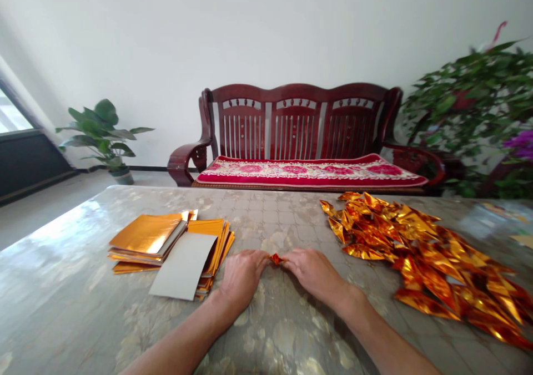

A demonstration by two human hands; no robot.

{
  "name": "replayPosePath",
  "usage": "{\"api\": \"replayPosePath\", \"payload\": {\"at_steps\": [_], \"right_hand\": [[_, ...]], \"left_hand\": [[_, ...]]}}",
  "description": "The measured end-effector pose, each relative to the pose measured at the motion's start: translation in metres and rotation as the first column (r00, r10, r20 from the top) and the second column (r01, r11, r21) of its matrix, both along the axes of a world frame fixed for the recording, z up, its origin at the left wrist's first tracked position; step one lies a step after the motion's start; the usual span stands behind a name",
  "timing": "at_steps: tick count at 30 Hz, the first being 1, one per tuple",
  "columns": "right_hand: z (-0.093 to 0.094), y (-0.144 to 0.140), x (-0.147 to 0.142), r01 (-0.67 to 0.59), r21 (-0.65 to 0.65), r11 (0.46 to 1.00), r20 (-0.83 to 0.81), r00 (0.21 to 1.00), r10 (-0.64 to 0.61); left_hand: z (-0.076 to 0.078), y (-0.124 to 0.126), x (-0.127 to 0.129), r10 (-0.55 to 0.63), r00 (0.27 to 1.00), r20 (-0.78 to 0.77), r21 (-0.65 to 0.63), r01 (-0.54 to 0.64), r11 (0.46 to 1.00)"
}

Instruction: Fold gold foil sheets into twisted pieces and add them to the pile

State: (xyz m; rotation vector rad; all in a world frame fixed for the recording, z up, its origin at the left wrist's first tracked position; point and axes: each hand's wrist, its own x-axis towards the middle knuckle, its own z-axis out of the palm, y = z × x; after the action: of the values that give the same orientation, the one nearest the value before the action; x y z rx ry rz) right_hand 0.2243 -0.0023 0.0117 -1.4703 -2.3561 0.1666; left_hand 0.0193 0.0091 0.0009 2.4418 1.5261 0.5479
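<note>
**Both hands pinched on a small gold foil piece at mid-table**

The left hand (241, 278) and right hand (313, 272) rest on the grey patterned table top (75, 303) with fingertips meeting, closed on a small crumpled piece of orange-gold foil paper (276, 259) between them. Most of the piece is hidden by the fingers. Wrists lie flat, likely to steady fine folding.

The stack of flat gold foil sheets (150, 236), one turned grey side up, sits toward the table's left edge, within the left hand's reach. The heap of folded gold foil shapes (425, 253) spreads toward the right edge and near right corner (probably finished ones, kept apart from the sheets).

Bare table shows between the two piles and before the near edge; the far edge is open, with a dark red wooden bench (300, 136) beyond.
</note>
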Motion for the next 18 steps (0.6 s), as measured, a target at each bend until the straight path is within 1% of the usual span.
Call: {"api": "replayPosePath", "payload": {"at_steps": [3,5,9,12,18], "right_hand": [[-0.003,-0.004,-0.005,0.015,-0.007,1.000,0.120,0.993,-0.015],[-0.005,-0.006,-0.008,0.043,0.012,0.999,0.137,0.990,-0.044],[-0.010,-0.006,-0.011,0.068,0.038,0.997,0.105,0.992,-0.072],[-0.013,-0.006,-0.011,0.075,0.054,0.996,0.064,0.995,-0.078],[-0.015,-0.008,-0.012,0.076,0.077,0.994,0.020,0.997,-0.078]], "left_hand": [[-0.002,-0.001,0.001,0.017,0.995,0.096,-0.050,-0.012,0.999],[-0.005,0.000,0.002,0.023,0.989,0.147,-0.079,-0.012,0.997],[-0.009,0.001,0.002,0.007,0.974,0.225,-0.111,0.019,0.994],[-0.010,-0.001,0.003,-0.020,0.965,0.262,-0.118,0.052,0.992],[-0.008,-0.005,0.003,-0.109,0.961,0.254,-0.065,0.129,0.989]]}}
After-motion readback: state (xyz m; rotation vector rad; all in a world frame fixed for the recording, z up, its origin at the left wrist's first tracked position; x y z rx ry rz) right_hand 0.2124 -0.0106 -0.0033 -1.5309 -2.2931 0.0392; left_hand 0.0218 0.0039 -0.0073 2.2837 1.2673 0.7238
